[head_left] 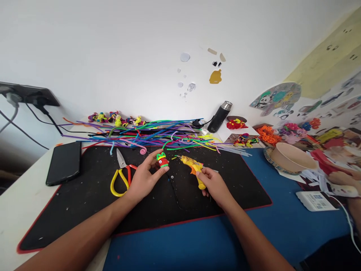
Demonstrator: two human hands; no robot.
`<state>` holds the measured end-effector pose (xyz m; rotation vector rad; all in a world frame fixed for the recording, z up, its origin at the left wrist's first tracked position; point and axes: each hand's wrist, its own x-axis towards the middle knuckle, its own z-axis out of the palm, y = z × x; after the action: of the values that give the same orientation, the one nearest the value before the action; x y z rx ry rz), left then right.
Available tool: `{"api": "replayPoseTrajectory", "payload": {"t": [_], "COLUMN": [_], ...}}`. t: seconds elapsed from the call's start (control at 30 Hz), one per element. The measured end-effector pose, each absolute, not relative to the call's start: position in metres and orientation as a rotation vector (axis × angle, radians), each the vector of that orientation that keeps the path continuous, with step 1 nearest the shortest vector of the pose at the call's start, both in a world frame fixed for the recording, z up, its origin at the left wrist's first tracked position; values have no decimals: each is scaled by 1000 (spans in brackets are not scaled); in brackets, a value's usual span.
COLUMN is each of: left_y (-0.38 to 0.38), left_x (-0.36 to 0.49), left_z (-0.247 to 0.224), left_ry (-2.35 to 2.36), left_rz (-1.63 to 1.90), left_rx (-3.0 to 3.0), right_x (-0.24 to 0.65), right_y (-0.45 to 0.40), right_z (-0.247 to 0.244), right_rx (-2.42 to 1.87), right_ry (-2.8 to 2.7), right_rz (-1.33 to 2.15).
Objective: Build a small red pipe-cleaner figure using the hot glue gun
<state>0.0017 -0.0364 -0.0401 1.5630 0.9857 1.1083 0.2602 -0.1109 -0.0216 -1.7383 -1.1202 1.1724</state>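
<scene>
Between the thumb and fingers of my left hand (145, 178) is a small pipe-cleaner figure (162, 160), red and green with a yellow band and a googly eye. My right hand (214, 184) is wrapped round the handle of a yellow hot glue gun (192, 165). The gun's nozzle points left toward the figure, a short gap away from it. A loose googly eye (172, 177) lies on the black mat (237, 184) below the figure. Scissors (122, 174) with one yellow and one red handle rest just left of my left hand.
Many coloured pipe cleaners (152, 131) lie along the wall, with several small finished figures (118, 118) behind. A black phone (63, 163) is at left, a thermos (220, 117) at the back. At right are a bowl (295, 156), a white device (317, 200) and another person's hand (342, 178).
</scene>
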Motion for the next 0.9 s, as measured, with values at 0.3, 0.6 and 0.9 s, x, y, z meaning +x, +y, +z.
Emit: {"api": "replayPoseTrajectory", "payload": {"t": [0.3,0.6,0.9], "left_y": [-37,-39,-38], "left_x": [1,1,0], "left_z": [-42,-42,-42], "left_ry": [987,1021,1000], "left_rz": [1092,1065,1073], "left_rx": [1568,1670,1659], "right_x": [255,237,214], "right_y": [-117,-115,-101], "right_z": [-8,3,-7], "right_rx": [-1253,-1052,-1016], "right_ry": [-697,-792,-921], "right_rz": [1457,1586,1486]}}
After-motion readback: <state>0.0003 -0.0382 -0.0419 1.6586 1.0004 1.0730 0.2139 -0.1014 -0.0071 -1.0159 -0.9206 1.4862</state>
